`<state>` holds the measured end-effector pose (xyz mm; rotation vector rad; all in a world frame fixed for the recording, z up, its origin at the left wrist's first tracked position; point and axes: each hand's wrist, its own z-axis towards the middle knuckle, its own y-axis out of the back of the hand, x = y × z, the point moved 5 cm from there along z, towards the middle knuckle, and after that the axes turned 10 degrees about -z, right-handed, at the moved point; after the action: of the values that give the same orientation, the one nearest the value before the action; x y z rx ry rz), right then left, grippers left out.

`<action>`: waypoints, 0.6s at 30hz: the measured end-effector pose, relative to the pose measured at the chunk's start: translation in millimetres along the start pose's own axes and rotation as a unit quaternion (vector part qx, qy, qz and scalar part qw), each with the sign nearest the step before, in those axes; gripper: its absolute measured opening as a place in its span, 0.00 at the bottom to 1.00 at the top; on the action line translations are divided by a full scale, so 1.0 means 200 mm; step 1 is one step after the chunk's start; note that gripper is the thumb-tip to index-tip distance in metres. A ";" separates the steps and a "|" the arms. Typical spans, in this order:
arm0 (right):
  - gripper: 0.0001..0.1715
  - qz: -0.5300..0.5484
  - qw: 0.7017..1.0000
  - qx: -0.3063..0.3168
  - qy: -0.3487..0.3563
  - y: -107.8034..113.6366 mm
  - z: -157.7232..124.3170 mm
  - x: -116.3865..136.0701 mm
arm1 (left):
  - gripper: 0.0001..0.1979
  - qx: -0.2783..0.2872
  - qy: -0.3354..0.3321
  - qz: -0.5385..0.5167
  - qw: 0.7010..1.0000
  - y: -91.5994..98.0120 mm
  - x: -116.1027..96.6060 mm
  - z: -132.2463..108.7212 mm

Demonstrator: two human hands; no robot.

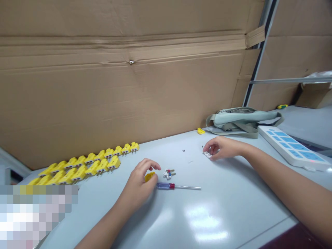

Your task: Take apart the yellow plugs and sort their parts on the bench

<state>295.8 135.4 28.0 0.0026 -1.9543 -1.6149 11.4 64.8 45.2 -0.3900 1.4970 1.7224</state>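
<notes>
My left hand [145, 178] is closed around a yellow plug cover [149, 177], partly hidden by the fingers. Just right of it on the table lies a white plug core [169, 174] with metal pins and bits of red and blue. A screwdriver [178, 187] with a clear purple and red handle lies below that core, its shaft pointing right. Farther right, my right hand [215, 148] pinches a small white plastic piece [208, 155] at the table top. Tiny screws [183, 150] lie between the hands, left of my right hand.
Two rows of yellow plugs [90, 158] stand at the left along the cardboard wall [116, 97]. A yellow cover piece [200, 131] lies near the back. At the right are a pale green bag [236, 119] and a white power strip [293, 145] with blue sockets.
</notes>
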 end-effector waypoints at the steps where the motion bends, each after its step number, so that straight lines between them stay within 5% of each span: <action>1: 0.22 0.000 1.000 -0.001 0.001 0.00 0.00 0.00 | 0.08 0.000 -0.001 0.000 1.000 0.00 0.00 0.00; 14: 0.22 -0.001 1.000 -0.011 -0.003 -0.01 0.00 0.04 | 0.08 0.003 -0.008 0.001 1.000 0.00 -0.01 0.00; 18: 0.25 -0.004 0.998 -0.059 0.003 0.05 -0.03 0.06 | 0.08 -0.009 -0.005 0.013 1.000 0.00 -0.02 0.01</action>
<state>292.3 128.8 41.9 -0.0313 -1.8538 -1.7319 13.1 64.6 48.2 -0.3730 1.4866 1.7571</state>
